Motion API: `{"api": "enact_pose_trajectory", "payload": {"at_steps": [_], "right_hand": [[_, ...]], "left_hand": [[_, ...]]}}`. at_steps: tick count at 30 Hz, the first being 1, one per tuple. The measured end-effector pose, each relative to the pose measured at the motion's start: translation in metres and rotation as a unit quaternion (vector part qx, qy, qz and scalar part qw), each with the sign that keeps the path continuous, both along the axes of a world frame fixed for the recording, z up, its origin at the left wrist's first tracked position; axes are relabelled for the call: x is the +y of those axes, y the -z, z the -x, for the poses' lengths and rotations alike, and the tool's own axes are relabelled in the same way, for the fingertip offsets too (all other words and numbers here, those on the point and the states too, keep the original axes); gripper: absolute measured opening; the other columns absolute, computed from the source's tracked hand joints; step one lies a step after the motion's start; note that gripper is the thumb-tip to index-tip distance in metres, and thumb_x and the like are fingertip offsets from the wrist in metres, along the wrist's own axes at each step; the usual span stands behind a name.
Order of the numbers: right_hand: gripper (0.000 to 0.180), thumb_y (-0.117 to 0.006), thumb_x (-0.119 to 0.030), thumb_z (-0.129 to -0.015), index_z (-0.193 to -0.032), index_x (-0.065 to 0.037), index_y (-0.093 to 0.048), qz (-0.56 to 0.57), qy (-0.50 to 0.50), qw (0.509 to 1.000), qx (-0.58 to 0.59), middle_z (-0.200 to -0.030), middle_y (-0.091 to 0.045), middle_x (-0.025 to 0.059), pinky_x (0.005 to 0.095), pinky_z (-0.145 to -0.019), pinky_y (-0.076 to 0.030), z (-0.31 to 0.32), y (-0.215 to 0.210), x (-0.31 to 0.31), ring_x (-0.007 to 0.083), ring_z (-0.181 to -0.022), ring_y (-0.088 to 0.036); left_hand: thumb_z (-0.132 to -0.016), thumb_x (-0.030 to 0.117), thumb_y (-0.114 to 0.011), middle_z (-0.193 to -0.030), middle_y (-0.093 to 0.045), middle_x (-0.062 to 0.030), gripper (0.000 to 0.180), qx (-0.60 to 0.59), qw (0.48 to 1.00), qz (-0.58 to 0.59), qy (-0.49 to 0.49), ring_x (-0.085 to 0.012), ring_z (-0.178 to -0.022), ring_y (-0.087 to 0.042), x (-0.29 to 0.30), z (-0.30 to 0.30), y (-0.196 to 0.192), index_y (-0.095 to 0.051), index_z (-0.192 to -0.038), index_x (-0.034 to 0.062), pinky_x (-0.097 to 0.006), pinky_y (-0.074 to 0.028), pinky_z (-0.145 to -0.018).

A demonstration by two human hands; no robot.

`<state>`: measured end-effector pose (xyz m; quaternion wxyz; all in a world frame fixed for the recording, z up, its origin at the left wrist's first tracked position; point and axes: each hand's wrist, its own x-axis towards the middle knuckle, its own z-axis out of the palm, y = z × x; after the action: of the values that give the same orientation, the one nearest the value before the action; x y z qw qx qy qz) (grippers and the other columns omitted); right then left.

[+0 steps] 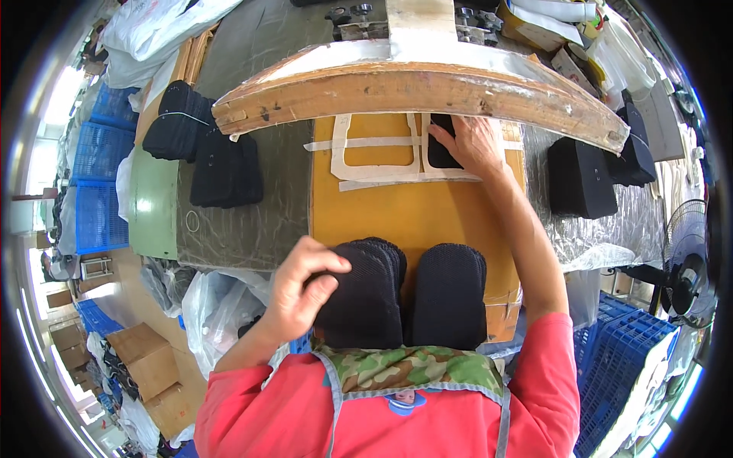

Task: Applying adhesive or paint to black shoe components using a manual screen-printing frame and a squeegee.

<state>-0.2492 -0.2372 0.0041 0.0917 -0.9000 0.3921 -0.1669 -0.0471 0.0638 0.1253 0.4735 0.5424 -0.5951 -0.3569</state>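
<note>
My right hand lies spread over a black padded piece inside the right opening of a white template frame. Its fingertips reach under the wooden beam and are partly hidden. My left hand is half curled at the upper left edge of a stack of black mesh-faced pieces. Thumb and forefinger are apart there, with no piece visibly gripped. Beside that stack stands a second black stack with rounded tops. Both stacks rest on the near part of a yellow-brown board.
A thick wooden frame edge spans above the board. Black stacks lie left and right on the plastic-covered table. Metal clamps sit at the back. A fan and blue crates stand at right.
</note>
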Motion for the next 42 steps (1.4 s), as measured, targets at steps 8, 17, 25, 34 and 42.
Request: {"api": "enact_pose_trajectory", "payload": {"at_steps": [8, 17, 25, 34, 42], "right_hand": [[0.095, -0.063, -0.067, -0.081, -0.143, 0.002, -0.039, 0.002, -0.005, 1.000, -0.013, -0.142, -0.046, 0.0260, 0.0481, -0.113, -0.028, 0.005, 0.001, 0.001, 0.0397, -0.134, -0.040], [0.088, -0.063, -0.067, -0.081, -0.141, -0.004, -0.045, -0.036, 0.016, 0.999, -0.007, -0.135, -0.053, 0.0219, 0.0480, -0.109, -0.032, 0.009, 0.000, 0.001, 0.0379, -0.129, -0.046], [0.071, -0.068, -0.052, -0.086, -0.132, 0.001, -0.052, -0.023, 0.013, 0.998, -0.051, -0.121, -0.062, 0.0223, 0.0464, -0.101, -0.039, 0.007, 0.002, 0.004, 0.0368, -0.116, -0.056], [0.069, -0.064, -0.048, -0.090, -0.137, -0.001, -0.049, 0.056, 0.015, 0.997, -0.057, -0.132, -0.056, 0.0220, 0.0478, -0.106, -0.033, 0.009, 0.006, 0.006, 0.0373, -0.125, -0.050], [0.064, -0.064, -0.046, -0.090, -0.135, -0.002, -0.051, 0.065, 0.009, 0.996, -0.056, -0.132, -0.056, 0.0204, 0.0479, -0.106, -0.032, 0.009, 0.009, 0.003, 0.0369, -0.125, -0.049]], "left_hand": [[-0.091, 0.011, -0.060, -0.118, -0.061, -0.0090, 0.029, 0.023, 0.995, 0.032, -0.093, -0.0178, -0.112, -0.056, -0.127, -0.041, 0.055, -0.059, -0.117, -0.0009, -0.029, -0.040, -0.097], [-0.097, 0.025, -0.054, -0.126, -0.058, -0.0248, 0.038, -0.329, 0.936, -0.087, -0.093, -0.0394, -0.119, -0.053, -0.228, -0.031, 0.105, -0.057, -0.122, -0.0034, -0.043, -0.041, -0.100], [-0.095, 0.028, -0.056, -0.122, -0.058, -0.0257, 0.043, -0.447, 0.884, 0.082, -0.109, -0.0414, -0.114, -0.053, -0.212, -0.015, 0.127, -0.055, -0.123, -0.0036, -0.050, -0.040, -0.099], [-0.094, 0.029, -0.057, -0.125, -0.056, -0.0266, 0.049, -0.421, 0.906, 0.018, -0.045, -0.0415, -0.118, -0.052, -0.219, -0.024, 0.119, -0.050, -0.129, -0.0047, -0.050, -0.038, -0.102], [-0.094, 0.035, -0.056, -0.145, -0.041, -0.0212, 0.061, -0.489, 0.868, 0.070, -0.044, -0.0389, -0.136, -0.034, -0.206, 0.001, 0.132, -0.044, -0.138, -0.0048, -0.054, -0.023, -0.114]]}}
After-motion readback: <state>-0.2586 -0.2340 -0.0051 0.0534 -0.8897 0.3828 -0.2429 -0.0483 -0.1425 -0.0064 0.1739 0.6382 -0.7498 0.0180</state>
